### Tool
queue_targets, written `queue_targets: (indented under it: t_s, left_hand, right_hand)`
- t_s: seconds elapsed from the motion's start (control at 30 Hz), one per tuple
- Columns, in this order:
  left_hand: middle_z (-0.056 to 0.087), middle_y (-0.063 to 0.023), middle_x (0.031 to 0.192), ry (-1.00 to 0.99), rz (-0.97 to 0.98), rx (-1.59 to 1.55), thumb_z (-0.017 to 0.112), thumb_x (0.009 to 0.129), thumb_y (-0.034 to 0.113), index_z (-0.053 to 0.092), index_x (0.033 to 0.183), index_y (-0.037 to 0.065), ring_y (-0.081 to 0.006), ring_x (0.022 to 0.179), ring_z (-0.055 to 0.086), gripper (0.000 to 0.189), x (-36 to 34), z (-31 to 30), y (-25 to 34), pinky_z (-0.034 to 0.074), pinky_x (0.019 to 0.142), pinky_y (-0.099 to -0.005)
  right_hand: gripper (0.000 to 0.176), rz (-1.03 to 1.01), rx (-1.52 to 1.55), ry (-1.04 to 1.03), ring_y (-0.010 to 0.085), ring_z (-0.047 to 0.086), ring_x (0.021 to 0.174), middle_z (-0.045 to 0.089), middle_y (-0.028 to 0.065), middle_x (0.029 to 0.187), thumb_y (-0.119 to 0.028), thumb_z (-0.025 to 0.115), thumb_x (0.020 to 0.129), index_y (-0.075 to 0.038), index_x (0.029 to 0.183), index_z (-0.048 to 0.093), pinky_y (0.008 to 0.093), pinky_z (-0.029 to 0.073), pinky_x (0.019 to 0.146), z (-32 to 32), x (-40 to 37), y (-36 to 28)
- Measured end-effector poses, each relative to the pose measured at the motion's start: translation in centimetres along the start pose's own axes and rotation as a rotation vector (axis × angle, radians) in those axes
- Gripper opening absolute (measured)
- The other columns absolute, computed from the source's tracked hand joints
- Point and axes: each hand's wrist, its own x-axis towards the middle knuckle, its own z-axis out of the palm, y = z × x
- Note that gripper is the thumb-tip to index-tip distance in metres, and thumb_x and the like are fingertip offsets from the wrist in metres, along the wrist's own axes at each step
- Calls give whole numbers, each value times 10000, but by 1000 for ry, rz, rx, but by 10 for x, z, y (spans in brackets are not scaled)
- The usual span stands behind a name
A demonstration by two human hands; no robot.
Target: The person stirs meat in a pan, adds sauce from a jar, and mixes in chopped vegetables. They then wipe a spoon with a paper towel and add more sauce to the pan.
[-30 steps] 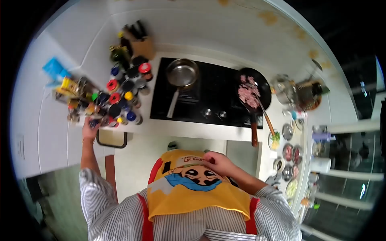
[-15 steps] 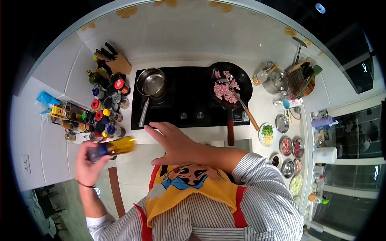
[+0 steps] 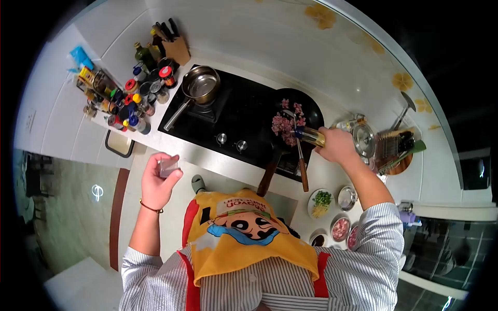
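Observation:
My right hand is closed round a small bottle of yellowish liquid, tilted so its neck points left over the black wok. Chopped pink meat lies in the wok. A wooden-handled turner rests in the meat, its handle reaching over the wok's near side just below the bottle. Over the floor in front of the counter, my left hand pinches a small clear cap. Whether liquid leaves the bottle is too small to tell.
A steel saucepan stands on the left of the black cooktop. Seasoning bottles and a knife block crowd the left corner. At the right are a plate of chopped greens, bowls of meat and a lidded pot.
The bottle has passed from my left hand to my right and moved over the wok, uncapped. My left hand now holds the clear cap. The view has turned and shifted.

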Motion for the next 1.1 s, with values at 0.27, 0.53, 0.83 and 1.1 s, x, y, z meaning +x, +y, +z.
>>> queue_targets:
  t_s: [0.27,0.53,0.83,1.1]
  left_hand:
    - [659,-113,1234,186,-69,5,775,878,43,517,1214,71,-111,1014,615,425,-72,23,-1,522,866,-262]
    - [657,-146,1248,268,-65,51,701,957,143,489,1240,77,-187,1053,682,360,-107,20,-19,564,811,-276]
    - [639,-195,1308,155,-43,-35,525,1066,273,308,1356,115,-217,972,697,395,-40,76,8,532,830,-290]
    - [587,-179,1379,-242,312,66,645,1000,143,328,1316,79,-217,1123,627,452,51,193,63,497,982,-354]
  right_hand:
    - [255,-66,-239,30,360,724,933,748,165,964,-216,700,726,-91,939,767,457,585,797,37,138,-7]
    - [348,76,-342,-233,367,724,953,750,185,990,-270,743,712,-50,980,774,451,581,782,39,118,79]
    - [430,233,1388,39,142,654,771,699,38,937,-285,834,820,-63,1163,701,311,519,688,140,11,92]
    - [489,77,1877,185,128,662,824,702,35,1023,-98,787,861,-50,1310,599,267,535,714,134,-92,-42]
